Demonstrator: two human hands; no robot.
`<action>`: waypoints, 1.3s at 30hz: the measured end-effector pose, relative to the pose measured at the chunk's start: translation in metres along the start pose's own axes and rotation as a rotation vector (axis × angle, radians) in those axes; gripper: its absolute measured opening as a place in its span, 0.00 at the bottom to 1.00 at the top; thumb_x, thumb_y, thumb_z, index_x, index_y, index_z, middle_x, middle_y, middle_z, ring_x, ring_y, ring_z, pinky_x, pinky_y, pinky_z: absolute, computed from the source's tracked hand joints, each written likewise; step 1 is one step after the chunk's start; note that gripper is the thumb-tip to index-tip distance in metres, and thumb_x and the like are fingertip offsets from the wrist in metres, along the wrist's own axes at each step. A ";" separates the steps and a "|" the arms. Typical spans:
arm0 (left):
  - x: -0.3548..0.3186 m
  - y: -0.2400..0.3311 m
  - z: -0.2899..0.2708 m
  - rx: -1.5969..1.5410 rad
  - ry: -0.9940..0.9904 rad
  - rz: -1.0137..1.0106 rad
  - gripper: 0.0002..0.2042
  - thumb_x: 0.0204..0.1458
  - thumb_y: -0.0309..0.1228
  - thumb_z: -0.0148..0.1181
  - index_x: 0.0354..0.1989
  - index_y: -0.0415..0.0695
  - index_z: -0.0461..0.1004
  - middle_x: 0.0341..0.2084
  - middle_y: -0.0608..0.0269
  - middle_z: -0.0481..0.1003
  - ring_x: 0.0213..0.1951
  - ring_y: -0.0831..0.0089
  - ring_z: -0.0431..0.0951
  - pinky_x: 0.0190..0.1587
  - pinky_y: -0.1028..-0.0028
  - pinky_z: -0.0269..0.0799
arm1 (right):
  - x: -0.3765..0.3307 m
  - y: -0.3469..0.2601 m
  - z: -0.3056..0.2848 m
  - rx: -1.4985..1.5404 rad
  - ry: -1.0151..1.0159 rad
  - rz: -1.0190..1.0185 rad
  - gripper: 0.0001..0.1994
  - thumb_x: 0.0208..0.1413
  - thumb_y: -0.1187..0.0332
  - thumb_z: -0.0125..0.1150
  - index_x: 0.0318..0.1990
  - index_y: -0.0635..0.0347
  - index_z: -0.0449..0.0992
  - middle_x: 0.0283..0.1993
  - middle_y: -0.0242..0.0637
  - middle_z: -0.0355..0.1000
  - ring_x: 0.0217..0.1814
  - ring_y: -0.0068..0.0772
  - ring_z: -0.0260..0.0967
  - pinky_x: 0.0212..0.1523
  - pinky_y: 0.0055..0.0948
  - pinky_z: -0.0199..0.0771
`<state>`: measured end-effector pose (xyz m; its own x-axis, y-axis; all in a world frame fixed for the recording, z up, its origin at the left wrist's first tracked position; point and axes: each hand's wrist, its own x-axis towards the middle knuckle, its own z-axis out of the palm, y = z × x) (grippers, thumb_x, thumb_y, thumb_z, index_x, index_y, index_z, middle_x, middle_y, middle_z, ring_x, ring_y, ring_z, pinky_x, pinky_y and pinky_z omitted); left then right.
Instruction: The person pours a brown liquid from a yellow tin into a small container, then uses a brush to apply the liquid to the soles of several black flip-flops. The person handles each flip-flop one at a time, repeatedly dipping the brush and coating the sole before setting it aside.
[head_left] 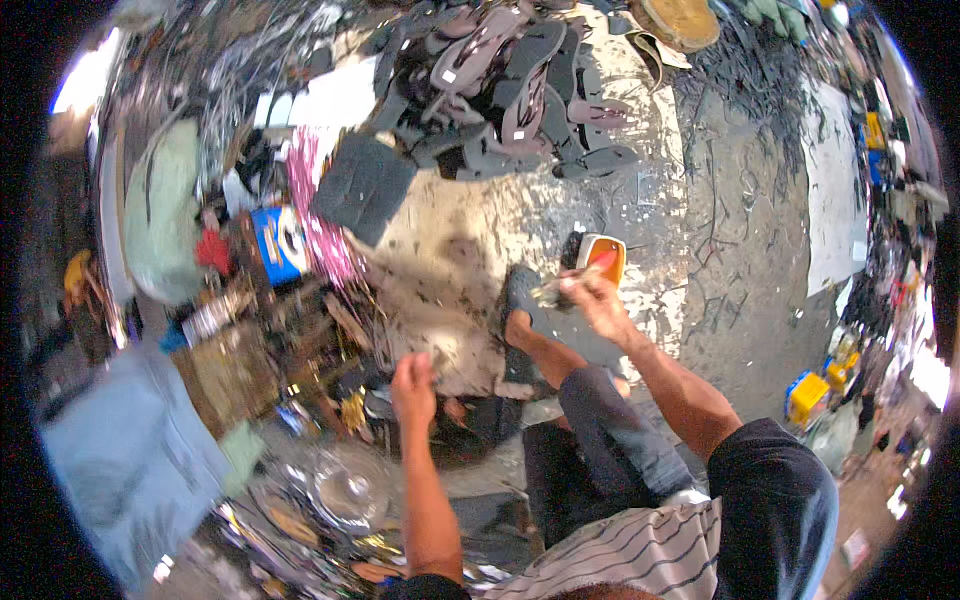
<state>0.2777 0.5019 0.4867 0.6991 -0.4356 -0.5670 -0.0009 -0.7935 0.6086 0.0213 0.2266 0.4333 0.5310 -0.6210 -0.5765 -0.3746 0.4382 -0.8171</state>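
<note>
My right hand (593, 302) is raised beside a small white-rimmed container (622, 258) with an orange inside. Its fingers are closed around a small, blurred thing (548, 293) whose kind I cannot make out. My left hand (413, 390) is apart from it, over the near left of the work area, its fingers loosely stretched and nothing visible in them. Under the right hand is my foot in a dark sandal (521, 288). A pile of dark sandals (520, 95) lies at the far side.
A dark square block (366, 187) and pink strips (318, 215) lie to the left, beside a blue-and-yellow box (279, 246). Black scraps litter the floor at right, near a yellow-and-blue box (806, 398). A blue sheet (135, 450) covers the near left.
</note>
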 end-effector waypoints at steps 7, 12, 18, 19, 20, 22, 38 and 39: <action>0.106 0.027 -0.056 -0.202 0.014 -0.146 0.20 0.73 0.47 0.45 0.35 0.44 0.68 0.18 0.71 0.62 0.21 0.80 0.63 0.24 0.74 0.59 | -0.021 0.076 -0.093 0.187 0.641 0.246 0.22 0.71 0.54 0.57 0.54 0.68 0.79 0.45 0.35 0.79 0.47 0.25 0.74 0.49 0.31 0.75; 0.189 0.119 -0.014 -0.139 -0.215 -0.106 0.26 0.69 0.57 0.46 0.23 0.50 0.63 0.15 0.73 0.57 0.18 0.80 0.60 0.21 0.74 0.55 | -0.074 0.109 -0.102 0.310 0.822 0.360 0.22 0.70 0.53 0.57 0.53 0.67 0.79 0.47 0.35 0.79 0.45 0.26 0.72 0.46 0.29 0.73; 0.299 0.201 0.136 0.196 -0.537 0.195 0.32 0.67 0.62 0.46 0.24 0.45 0.71 0.18 0.71 0.67 0.24 0.77 0.65 0.31 0.72 0.63 | -0.143 0.060 -0.069 0.405 1.102 0.457 0.24 0.69 0.50 0.57 0.60 0.62 0.77 0.49 0.30 0.78 0.48 0.23 0.71 0.49 0.28 0.72; 0.311 0.212 0.166 0.221 -0.609 0.242 0.31 0.67 0.62 0.45 0.30 0.43 0.74 0.23 0.69 0.71 0.28 0.77 0.68 0.35 0.72 0.65 | -0.156 0.061 -0.065 0.395 1.136 0.468 0.24 0.70 0.50 0.57 0.60 0.62 0.77 0.50 0.30 0.78 0.48 0.23 0.71 0.49 0.27 0.72; 0.320 0.218 0.193 0.253 -0.678 0.283 0.32 0.67 0.62 0.44 0.36 0.41 0.77 0.28 0.67 0.75 0.32 0.76 0.72 0.40 0.71 0.67 | -0.166 0.069 -0.053 0.391 1.162 0.488 0.24 0.70 0.50 0.57 0.60 0.62 0.77 0.51 0.30 0.78 0.49 0.22 0.71 0.49 0.27 0.72; 0.314 0.237 0.242 0.283 -0.771 0.381 0.29 0.67 0.60 0.47 0.45 0.43 0.76 0.40 0.65 0.78 0.40 0.77 0.76 0.43 0.72 0.69 | -0.177 0.092 -0.045 0.468 1.178 0.486 0.22 0.71 0.51 0.55 0.61 0.57 0.77 0.54 0.29 0.77 0.55 0.23 0.72 0.53 0.31 0.75; 0.319 0.151 0.707 1.111 -1.311 2.146 0.29 0.67 0.48 0.51 0.73 0.49 0.61 0.75 0.49 0.55 0.76 0.46 0.51 0.76 0.52 0.48 | -0.099 0.415 -0.047 0.581 1.603 0.372 0.21 0.73 0.53 0.54 0.59 0.59 0.78 0.47 0.25 0.75 0.43 0.19 0.66 0.44 0.24 0.68; 0.323 0.144 0.725 1.082 -1.255 2.282 0.30 0.67 0.50 0.50 0.74 0.49 0.61 0.76 0.50 0.53 0.77 0.47 0.48 0.77 0.52 0.46 | -0.099 0.430 -0.052 0.555 1.659 0.426 0.21 0.73 0.53 0.53 0.60 0.59 0.78 0.46 0.25 0.74 0.43 0.19 0.66 0.44 0.24 0.67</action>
<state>-0.0147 -0.0610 -0.0115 -0.9958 0.0321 -0.0853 0.0038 0.9496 0.3135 -0.2318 0.4426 0.1385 -0.8899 -0.2016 -0.4092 0.1895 0.6526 -0.7336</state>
